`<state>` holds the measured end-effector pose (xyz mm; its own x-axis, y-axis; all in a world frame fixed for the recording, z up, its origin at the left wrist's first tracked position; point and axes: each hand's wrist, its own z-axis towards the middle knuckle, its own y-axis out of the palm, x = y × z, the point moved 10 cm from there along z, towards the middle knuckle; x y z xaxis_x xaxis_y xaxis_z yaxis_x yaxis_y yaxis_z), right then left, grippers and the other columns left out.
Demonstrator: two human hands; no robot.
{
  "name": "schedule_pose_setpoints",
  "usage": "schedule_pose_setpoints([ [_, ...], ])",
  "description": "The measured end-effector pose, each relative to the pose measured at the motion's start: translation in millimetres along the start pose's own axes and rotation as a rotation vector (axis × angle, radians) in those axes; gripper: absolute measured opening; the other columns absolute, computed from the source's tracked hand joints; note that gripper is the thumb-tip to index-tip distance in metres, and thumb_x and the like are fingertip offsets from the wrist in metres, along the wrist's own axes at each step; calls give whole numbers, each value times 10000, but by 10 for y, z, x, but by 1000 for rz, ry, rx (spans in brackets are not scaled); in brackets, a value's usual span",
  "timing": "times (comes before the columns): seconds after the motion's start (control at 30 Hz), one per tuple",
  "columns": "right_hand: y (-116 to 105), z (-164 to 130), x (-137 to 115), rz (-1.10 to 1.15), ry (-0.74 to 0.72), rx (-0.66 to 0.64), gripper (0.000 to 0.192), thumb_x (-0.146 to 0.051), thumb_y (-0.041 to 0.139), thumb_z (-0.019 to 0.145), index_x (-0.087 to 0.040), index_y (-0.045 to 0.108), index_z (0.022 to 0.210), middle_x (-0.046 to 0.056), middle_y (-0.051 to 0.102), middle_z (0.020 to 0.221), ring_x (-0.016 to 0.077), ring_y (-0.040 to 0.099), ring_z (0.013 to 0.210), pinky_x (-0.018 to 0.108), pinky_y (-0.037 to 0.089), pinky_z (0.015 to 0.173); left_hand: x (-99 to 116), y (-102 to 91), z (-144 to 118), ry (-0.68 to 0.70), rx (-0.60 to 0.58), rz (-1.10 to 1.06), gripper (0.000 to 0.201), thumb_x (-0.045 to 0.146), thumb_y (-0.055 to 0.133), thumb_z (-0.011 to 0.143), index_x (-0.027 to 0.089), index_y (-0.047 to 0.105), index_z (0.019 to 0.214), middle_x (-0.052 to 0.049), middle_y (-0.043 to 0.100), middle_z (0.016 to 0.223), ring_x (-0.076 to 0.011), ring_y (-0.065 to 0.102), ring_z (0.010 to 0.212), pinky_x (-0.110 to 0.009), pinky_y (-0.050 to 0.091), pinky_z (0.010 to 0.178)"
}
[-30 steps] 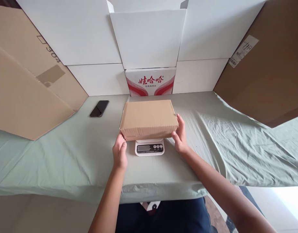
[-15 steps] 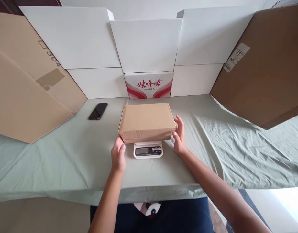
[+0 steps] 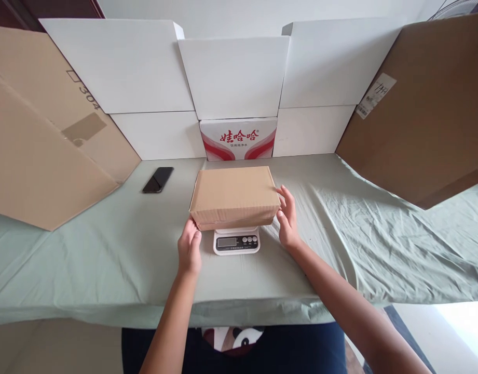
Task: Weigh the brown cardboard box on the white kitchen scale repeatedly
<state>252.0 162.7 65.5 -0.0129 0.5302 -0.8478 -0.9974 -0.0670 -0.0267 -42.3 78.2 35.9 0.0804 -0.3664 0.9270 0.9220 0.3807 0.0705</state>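
Note:
A closed brown cardboard box [image 3: 234,195] rests on a small white digital kitchen scale [image 3: 236,242], hiding all of it except the front strip with the display and buttons. My left hand [image 3: 189,250] reaches up to the box's lower left corner, fingertips against it. My right hand [image 3: 287,218] is pressed to the box's right side with its fingers spread. Both hands hold the box from either side.
A pale green cloth [image 3: 106,254] covers the table. A black phone [image 3: 158,179] lies at the back left. White cartons [image 3: 231,78] and a red-and-white printed box [image 3: 239,138] line the back. Large brown cardboard sheets lean at the left [image 3: 40,156] and right [image 3: 425,114].
The box has settled slightly lower over the scale. Both hands stay at its sides, and the view has tilted a little.

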Motion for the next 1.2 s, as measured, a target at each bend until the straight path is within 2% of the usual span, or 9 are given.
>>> schedule_pose_setpoints([
  [0.77,-22,37,-49,1,-5,11,598,-599,486,981,-371,391,1526,100,442,1570,325,502,1441,550,505,1108,-41,-54,11,-25,17,57,622,514,544,960,233,528,1514,-107,588,1533,-306,487,1480,-423,384,1225],
  [1.0,60,53,-142,-38,-26,-40,607,-611,455,993,-367,382,1544,83,472,1580,313,514,1435,521,520,1108,17,5,22,-11,-26,83,630,535,522,964,203,535,1499,-130,636,1469,-324,555,1409,-432,444,1163],
  [1.2,174,-40,-272,-61,-49,-78,633,-608,433,1001,-417,295,1589,33,412,1633,316,464,1485,560,473,1173,61,40,-5,-19,-39,64,635,545,534,951,198,554,1482,-130,666,1420,-341,569,1389,-438,494,1104],
])
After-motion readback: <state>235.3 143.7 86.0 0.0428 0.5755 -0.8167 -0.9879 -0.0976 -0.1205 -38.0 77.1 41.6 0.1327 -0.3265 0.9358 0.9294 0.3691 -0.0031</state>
